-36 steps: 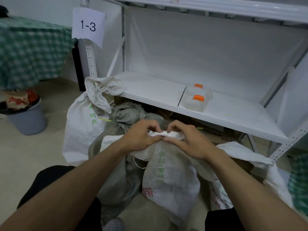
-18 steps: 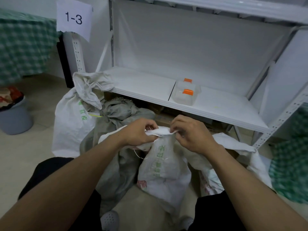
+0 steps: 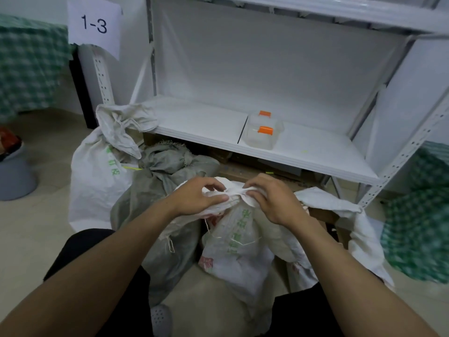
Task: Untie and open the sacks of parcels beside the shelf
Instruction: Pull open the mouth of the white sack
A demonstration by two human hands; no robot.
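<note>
Since the white sack (image 3: 233, 249) stands upright right between them, both hands pinch its bunched neck (image 3: 234, 193), left hand (image 3: 196, 198) and right hand (image 3: 272, 203) equally close.

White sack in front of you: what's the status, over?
Left hand and right hand both pinching the bunched neck of the white sack. Sack not yet open; loose string hangs below the neck. Nothing in the hands' way.

Fingers (image 3: 256, 184) hide the tie of the white sack (image 3: 233, 251), and the left edge cuts off the grey bin (image 3: 14, 178).
</note>
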